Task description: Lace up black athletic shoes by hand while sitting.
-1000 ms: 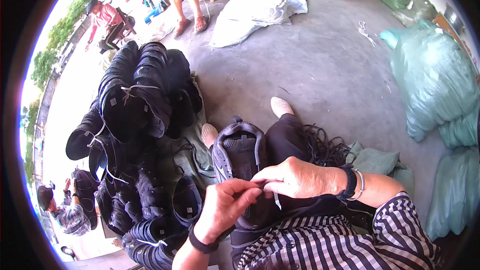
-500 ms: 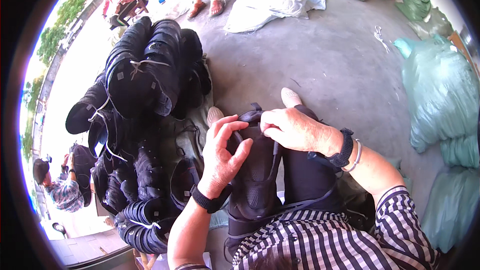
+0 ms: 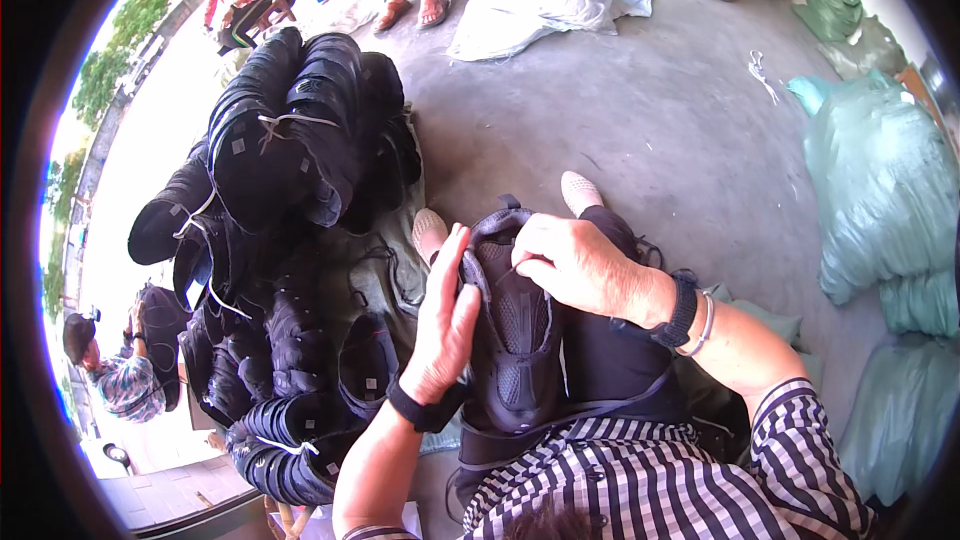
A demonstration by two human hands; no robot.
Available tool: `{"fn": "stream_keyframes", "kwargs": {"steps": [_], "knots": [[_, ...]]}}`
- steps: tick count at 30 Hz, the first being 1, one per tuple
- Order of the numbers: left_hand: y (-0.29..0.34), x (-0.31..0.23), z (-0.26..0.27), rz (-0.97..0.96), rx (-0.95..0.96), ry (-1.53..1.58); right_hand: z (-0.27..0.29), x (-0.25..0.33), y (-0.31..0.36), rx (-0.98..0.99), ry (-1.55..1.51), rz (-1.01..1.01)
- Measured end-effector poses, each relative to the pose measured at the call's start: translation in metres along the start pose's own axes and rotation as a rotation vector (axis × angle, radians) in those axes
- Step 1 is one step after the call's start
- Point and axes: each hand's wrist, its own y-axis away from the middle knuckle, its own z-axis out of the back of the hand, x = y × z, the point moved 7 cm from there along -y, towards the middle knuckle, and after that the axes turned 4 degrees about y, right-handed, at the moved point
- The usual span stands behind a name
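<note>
A black shoe upper (image 3: 520, 325) lies across my lap, its toe pointing back to me and its collar opening at the far end. My left hand (image 3: 443, 325) rests along the upper's left collar edge, fingers stretched out and the thumb apart. Over the upper's right collar edge, my right hand (image 3: 570, 260) is closed in a pinch. A thin dark line shows at its fingertips, too small to tell what it is. Black bands are round both wrists, and a bracelet is on the right one.
A tall heap of bundled black shoe uppers (image 3: 265, 165), tied with white cords, stands at my left. Green sacks (image 3: 880, 190) line the right side. A white sack (image 3: 535, 5) lies on the floor ahead. Other people sit at the far left (image 3: 245, 0) and near left (image 3: 120, 380).
My left hand has straightened its fingers and come down to the upper's left side. The collar opening shows wider now. My right hand stays pinched and has shifted slightly.
</note>
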Motion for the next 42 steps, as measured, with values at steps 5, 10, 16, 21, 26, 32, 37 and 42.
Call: {"fn": "stream_keyframes", "kwargs": {"steps": [5, 10, 16, 21, 26, 32, 37, 42], "knots": [[0.041, -0.028, -0.004, -0.232, 0.058, -0.564, 0.015, 0.011, 0.013, 0.016, -0.265, -0.218], [0.04, -0.03, -0.008, -0.179, 0.138, -0.653, 0.009, 0.029, 0.051, 0.109, -0.099, -0.277], [0.051, -0.029, -0.024, -0.175, 0.159, -0.664, -0.009, 0.027, 0.074, 0.047, -0.122, -0.348], [0.053, -0.026, -0.035, -0.16, 0.16, -0.735, -0.021, 0.011, 0.086, 0.065, -0.243, -0.483], [0.053, -0.018, -0.019, -0.181, 0.159, -0.603, -0.022, 0.019, 0.086, 0.055, -0.267, -0.493], [0.053, -0.018, -0.018, -0.22, 0.132, -0.577, -0.018, 0.032, 0.079, 0.015, -0.073, -0.388], [0.054, -0.018, -0.019, -0.221, 0.117, -0.595, -0.022, 0.03, 0.08, -0.024, -0.033, -0.383], [0.054, -0.018, -0.018, -0.243, 0.11, -0.584, -0.021, 0.033, 0.079, -0.038, 0.005, -0.366]]}}
